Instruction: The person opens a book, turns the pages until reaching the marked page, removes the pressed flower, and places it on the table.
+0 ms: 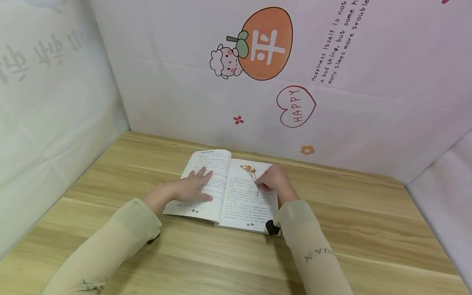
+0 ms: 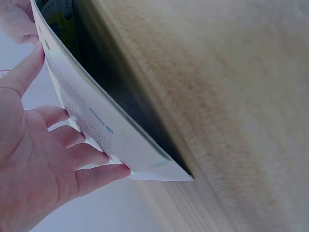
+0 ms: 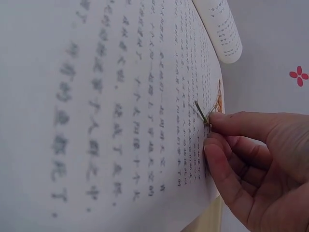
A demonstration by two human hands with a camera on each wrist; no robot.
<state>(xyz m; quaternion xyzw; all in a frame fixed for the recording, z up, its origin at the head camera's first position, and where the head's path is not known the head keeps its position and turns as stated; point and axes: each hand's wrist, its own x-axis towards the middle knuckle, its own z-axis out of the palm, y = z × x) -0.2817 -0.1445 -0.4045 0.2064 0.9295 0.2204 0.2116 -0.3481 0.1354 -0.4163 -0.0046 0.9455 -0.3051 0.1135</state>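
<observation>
An open book (image 1: 242,214) with printed pages lies on the wooden table. On its left page my left hand (image 1: 190,187) rests with fingers spread; in the left wrist view those fingertips (image 2: 118,171) press the page, whose outer edge stands off the table. My right hand (image 1: 275,180) is over the right page, pinching the thin stem (image 3: 199,111) of a dried flower sprig (image 1: 249,169) between thumb and fingers. Small orange blossoms of the sprig point toward the page's top, and the green stem end lies close over the printed lines in the right wrist view.
Around the book spreads the wood-grain table (image 1: 219,265). A white printed backdrop (image 1: 174,84) rises behind it, with similar white sheets at the left and right sides. A black strap piece (image 1: 272,227) sits by the right cuff, overlapping the book's lower right corner.
</observation>
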